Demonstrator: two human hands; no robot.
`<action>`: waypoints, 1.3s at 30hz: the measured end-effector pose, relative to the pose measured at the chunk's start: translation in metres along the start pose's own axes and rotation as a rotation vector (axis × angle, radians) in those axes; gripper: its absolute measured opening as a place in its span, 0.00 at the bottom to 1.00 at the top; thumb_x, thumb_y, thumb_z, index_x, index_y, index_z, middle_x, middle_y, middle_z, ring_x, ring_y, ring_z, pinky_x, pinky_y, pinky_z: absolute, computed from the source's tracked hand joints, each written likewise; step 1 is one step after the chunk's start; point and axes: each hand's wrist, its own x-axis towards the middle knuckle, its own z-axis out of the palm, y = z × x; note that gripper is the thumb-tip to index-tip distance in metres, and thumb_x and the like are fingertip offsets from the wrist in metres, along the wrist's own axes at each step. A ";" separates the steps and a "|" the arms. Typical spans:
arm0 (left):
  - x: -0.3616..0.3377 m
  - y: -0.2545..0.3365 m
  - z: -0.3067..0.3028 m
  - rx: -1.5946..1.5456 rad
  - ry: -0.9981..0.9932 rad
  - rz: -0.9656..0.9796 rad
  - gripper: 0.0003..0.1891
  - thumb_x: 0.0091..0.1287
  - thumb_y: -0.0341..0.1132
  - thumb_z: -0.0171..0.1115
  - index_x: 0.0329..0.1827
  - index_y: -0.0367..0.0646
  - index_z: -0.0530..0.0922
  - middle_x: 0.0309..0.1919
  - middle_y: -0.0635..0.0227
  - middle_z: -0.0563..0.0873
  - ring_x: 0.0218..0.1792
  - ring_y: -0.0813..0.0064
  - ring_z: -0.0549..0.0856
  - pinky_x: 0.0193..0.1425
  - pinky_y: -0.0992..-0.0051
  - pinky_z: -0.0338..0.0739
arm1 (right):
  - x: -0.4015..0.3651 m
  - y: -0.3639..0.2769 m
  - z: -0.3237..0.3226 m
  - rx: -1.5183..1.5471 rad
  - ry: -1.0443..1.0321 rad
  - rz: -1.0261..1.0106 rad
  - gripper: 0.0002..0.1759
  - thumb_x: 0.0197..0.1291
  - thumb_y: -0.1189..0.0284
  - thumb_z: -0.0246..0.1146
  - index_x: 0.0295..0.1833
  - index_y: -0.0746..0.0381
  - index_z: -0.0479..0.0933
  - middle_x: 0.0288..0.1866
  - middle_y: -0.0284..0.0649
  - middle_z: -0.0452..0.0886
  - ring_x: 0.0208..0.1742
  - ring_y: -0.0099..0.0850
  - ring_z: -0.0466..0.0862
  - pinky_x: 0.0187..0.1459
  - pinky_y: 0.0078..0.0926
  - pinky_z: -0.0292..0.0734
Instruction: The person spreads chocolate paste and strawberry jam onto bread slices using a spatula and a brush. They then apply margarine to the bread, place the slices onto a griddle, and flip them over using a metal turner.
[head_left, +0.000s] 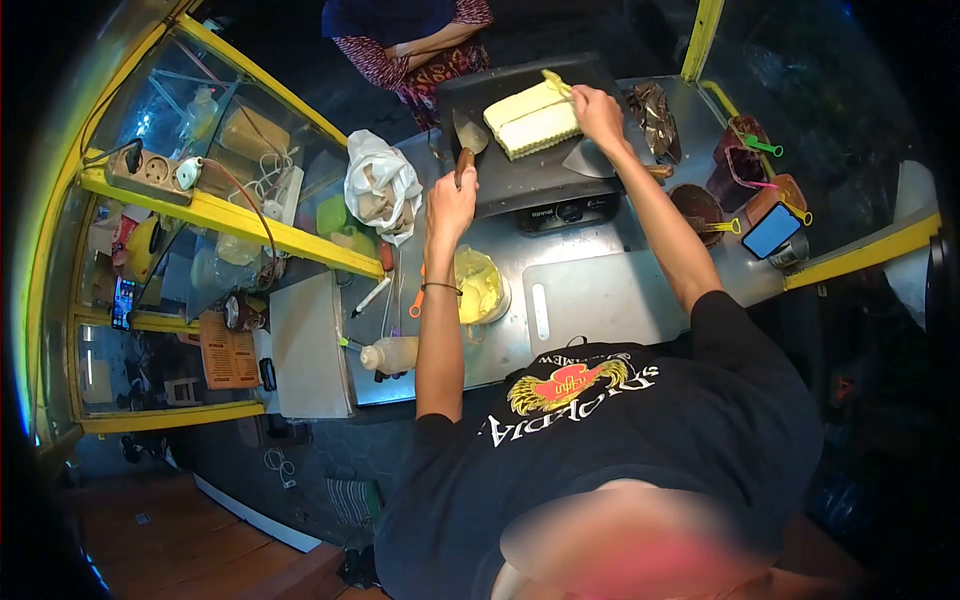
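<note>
My left hand point(452, 205) is closed round the wooden handle of a spatula point(468, 135), whose metal blade rests at the left side of the dark griddle point(520, 190). On the griddle lies a pale yellow block of bread point(530, 122) with a lengthwise split. My right hand point(597, 112) is at the block's right end, its fingers pinched on a small yellow piece point(556, 84) at the top corner. Below my right wrist lies a second spatula point(588, 160), its wooden handle partly behind my forearm.
A white plastic bag point(384, 188) stands left of the griddle. Nearer are a tub of yellow spread point(481, 286), a bottle point(390, 354) and a metal board point(600, 300). Jars and a phone point(771, 231) are at right. A person point(420, 45) stands beyond the griddle.
</note>
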 end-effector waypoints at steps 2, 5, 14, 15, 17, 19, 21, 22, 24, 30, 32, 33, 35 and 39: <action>-0.001 0.013 0.003 0.047 -0.085 -0.003 0.27 0.71 0.54 0.49 0.36 0.35 0.83 0.32 0.42 0.85 0.41 0.40 0.85 0.46 0.53 0.75 | -0.010 0.010 0.027 0.038 -0.116 -0.125 0.18 0.70 0.62 0.55 0.51 0.61 0.84 0.45 0.54 0.85 0.48 0.50 0.86 0.50 0.41 0.79; 0.001 0.024 0.004 0.111 -0.075 -0.049 0.28 0.71 0.54 0.49 0.36 0.33 0.82 0.33 0.40 0.85 0.41 0.39 0.84 0.47 0.52 0.75 | -0.017 -0.002 0.037 0.219 -0.229 -0.419 0.15 0.67 0.65 0.56 0.50 0.58 0.85 0.46 0.55 0.84 0.48 0.52 0.85 0.51 0.41 0.79; -0.005 0.034 0.003 0.052 -0.086 -0.060 0.27 0.71 0.53 0.49 0.34 0.36 0.84 0.30 0.45 0.86 0.40 0.42 0.85 0.46 0.55 0.76 | -0.033 -0.005 0.021 0.222 -0.269 -0.312 0.16 0.67 0.64 0.55 0.49 0.59 0.84 0.40 0.57 0.84 0.47 0.55 0.84 0.49 0.46 0.79; -0.007 0.035 0.001 0.047 -0.074 -0.075 0.27 0.71 0.53 0.48 0.34 0.36 0.83 0.30 0.45 0.86 0.39 0.42 0.85 0.46 0.55 0.76 | -0.034 -0.007 0.022 0.249 -0.275 -0.333 0.16 0.67 0.64 0.56 0.49 0.60 0.84 0.40 0.57 0.84 0.47 0.54 0.85 0.48 0.45 0.79; -0.005 0.023 -0.002 0.034 -0.053 -0.078 0.27 0.71 0.53 0.48 0.34 0.35 0.83 0.30 0.45 0.86 0.38 0.42 0.85 0.46 0.55 0.76 | -0.010 0.009 0.014 0.211 -0.054 -0.232 0.16 0.67 0.64 0.55 0.50 0.59 0.84 0.42 0.56 0.84 0.47 0.54 0.85 0.48 0.45 0.80; -0.009 0.020 -0.006 -0.024 -0.101 -0.135 0.27 0.72 0.53 0.48 0.33 0.35 0.83 0.30 0.44 0.85 0.39 0.42 0.85 0.46 0.54 0.76 | 0.009 0.024 0.010 0.101 0.101 -0.064 0.18 0.68 0.62 0.54 0.52 0.58 0.84 0.42 0.56 0.84 0.47 0.56 0.84 0.48 0.50 0.80; -0.011 0.019 0.002 -0.001 -0.094 -0.085 0.27 0.72 0.53 0.48 0.33 0.35 0.83 0.30 0.44 0.86 0.39 0.42 0.85 0.46 0.54 0.76 | 0.001 0.029 0.023 0.069 -0.021 -0.104 0.18 0.68 0.62 0.54 0.53 0.57 0.84 0.42 0.57 0.84 0.47 0.57 0.84 0.48 0.51 0.80; -0.009 0.021 0.005 0.021 -0.085 -0.027 0.27 0.72 0.53 0.48 0.33 0.35 0.83 0.30 0.45 0.86 0.39 0.43 0.86 0.46 0.54 0.76 | -0.008 0.022 0.032 0.047 -0.089 -0.135 0.18 0.69 0.63 0.53 0.52 0.59 0.84 0.43 0.56 0.85 0.47 0.53 0.86 0.49 0.46 0.80; -0.009 0.024 0.008 0.024 -0.080 -0.040 0.27 0.72 0.53 0.48 0.33 0.35 0.83 0.30 0.44 0.86 0.39 0.43 0.86 0.46 0.54 0.76 | -0.026 0.008 0.040 0.290 -0.247 -0.254 0.17 0.69 0.64 0.56 0.51 0.63 0.85 0.45 0.55 0.86 0.48 0.44 0.87 0.51 0.38 0.79; -0.017 0.017 0.007 -0.048 -0.075 -0.092 0.27 0.72 0.52 0.49 0.36 0.33 0.82 0.31 0.41 0.84 0.40 0.39 0.84 0.47 0.52 0.76 | 0.005 0.018 0.008 0.101 0.041 0.010 0.17 0.70 0.62 0.56 0.51 0.59 0.84 0.43 0.52 0.86 0.48 0.48 0.87 0.49 0.40 0.80; -0.013 0.019 0.017 0.024 -0.066 -0.017 0.27 0.72 0.52 0.49 0.37 0.32 0.83 0.32 0.40 0.84 0.41 0.39 0.84 0.47 0.51 0.76 | -0.016 0.019 0.031 0.130 -0.072 -0.130 0.17 0.70 0.63 0.55 0.51 0.61 0.84 0.44 0.52 0.86 0.47 0.47 0.87 0.50 0.39 0.80; -0.008 0.020 0.021 0.019 -0.060 -0.009 0.27 0.72 0.52 0.49 0.37 0.32 0.83 0.32 0.40 0.84 0.41 0.39 0.84 0.47 0.51 0.76 | -0.022 0.013 0.038 0.159 -0.180 -0.271 0.18 0.71 0.63 0.55 0.51 0.63 0.84 0.44 0.53 0.86 0.47 0.46 0.87 0.50 0.38 0.80; -0.009 0.013 0.026 0.042 0.062 0.060 0.27 0.71 0.54 0.51 0.31 0.36 0.82 0.17 0.60 0.81 0.24 0.61 0.84 0.33 0.63 0.75 | -0.027 -0.005 0.037 0.213 -0.171 -0.464 0.17 0.70 0.63 0.55 0.50 0.60 0.84 0.42 0.54 0.85 0.45 0.52 0.86 0.47 0.43 0.79; -0.008 0.001 0.028 -0.099 0.017 -0.051 0.27 0.71 0.55 0.51 0.30 0.37 0.81 0.16 0.64 0.80 0.22 0.69 0.82 0.30 0.67 0.73 | -0.017 -0.018 0.027 0.049 -0.174 -0.332 0.15 0.67 0.65 0.57 0.51 0.58 0.84 0.40 0.56 0.85 0.43 0.55 0.84 0.46 0.46 0.78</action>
